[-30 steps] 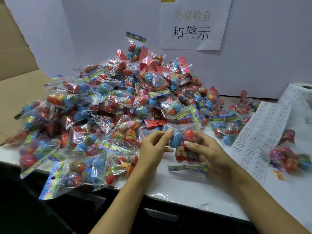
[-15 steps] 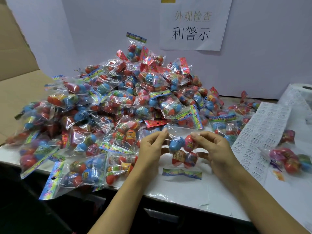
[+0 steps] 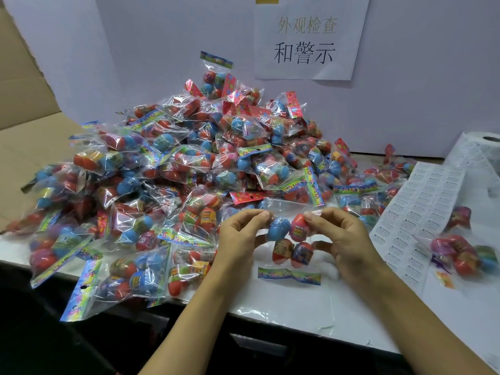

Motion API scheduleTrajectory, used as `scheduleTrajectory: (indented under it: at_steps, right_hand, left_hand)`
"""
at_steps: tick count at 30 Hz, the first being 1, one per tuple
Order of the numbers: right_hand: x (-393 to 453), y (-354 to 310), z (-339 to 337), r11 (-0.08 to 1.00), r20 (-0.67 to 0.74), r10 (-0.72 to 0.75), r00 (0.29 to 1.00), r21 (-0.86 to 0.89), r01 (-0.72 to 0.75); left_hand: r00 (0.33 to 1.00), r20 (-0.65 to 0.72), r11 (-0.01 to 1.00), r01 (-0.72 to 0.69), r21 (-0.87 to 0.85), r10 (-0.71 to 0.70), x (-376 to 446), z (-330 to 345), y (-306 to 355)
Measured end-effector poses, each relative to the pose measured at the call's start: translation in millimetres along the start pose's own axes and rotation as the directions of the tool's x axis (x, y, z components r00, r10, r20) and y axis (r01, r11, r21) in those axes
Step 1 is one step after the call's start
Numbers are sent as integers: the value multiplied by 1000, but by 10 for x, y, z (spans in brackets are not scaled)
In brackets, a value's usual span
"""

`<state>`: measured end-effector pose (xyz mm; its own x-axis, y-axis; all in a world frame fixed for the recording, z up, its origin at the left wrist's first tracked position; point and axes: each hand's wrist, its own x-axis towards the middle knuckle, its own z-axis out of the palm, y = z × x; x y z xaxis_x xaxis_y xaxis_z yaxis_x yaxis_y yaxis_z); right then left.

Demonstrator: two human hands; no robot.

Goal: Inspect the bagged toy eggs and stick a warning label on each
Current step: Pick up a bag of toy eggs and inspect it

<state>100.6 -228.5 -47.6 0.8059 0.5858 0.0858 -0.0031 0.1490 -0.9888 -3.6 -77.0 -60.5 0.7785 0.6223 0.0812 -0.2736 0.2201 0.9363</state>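
Observation:
I hold one clear bag of toy eggs (image 3: 289, 240) just above the white table, its colourful header strip hanging toward me. My left hand (image 3: 240, 236) pinches the bag's left upper edge beside a blue egg. My right hand (image 3: 341, 234) pinches the right upper edge beside a red egg. Two more eggs sit lower in the bag. A large heap of bagged eggs (image 3: 189, 169) rises behind and left of my hands. A sheet of white warning labels (image 3: 416, 220) lies to the right, running back to a label roll (image 3: 484, 142).
A few bagged eggs (image 3: 462, 250) lie apart at the far right past the label sheet. The white table (image 3: 297, 307) has its front edge close to me. A paper sign (image 3: 308, 36) hangs on the white back wall. Cardboard (image 3: 24, 131) stands at the left.
The bag has been turned and spread out between my hands, so its eggs now lie in two rows and the header strip hangs lower. Both hands have shifted slightly apart.

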Motion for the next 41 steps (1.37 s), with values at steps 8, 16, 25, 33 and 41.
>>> scheduleTrajectory:
  at_steps: [8, 16, 25, 33, 41]
  right_hand:
    - [4, 14, -5, 999, 19, -3, 1000, -36, 4]
    - [18, -5, 2, 997, 30, 80, 996, 17, -81]
    - [37, 13, -21, 981, 70, 170, 983, 78, -175]
    - [23, 16, -11, 969, 116, 223, 968, 83, -233]
    - [19, 5, -4, 951, 171, 257, 951, 132, -280]
  left_hand:
    - [999, -50, 1000, -7, -19, 6, 3, -13, -5]
    - [996, 54, 973, 87, -213, -77, -8, -15, 59]
    - [975, 196, 942, 164, -295, -108, -14, -43, 59]
    - [959, 264, 947, 173, -271, -99, 14, -52, 38]
    - [966, 252, 969, 112, -219, -55, 41, -55, -17]
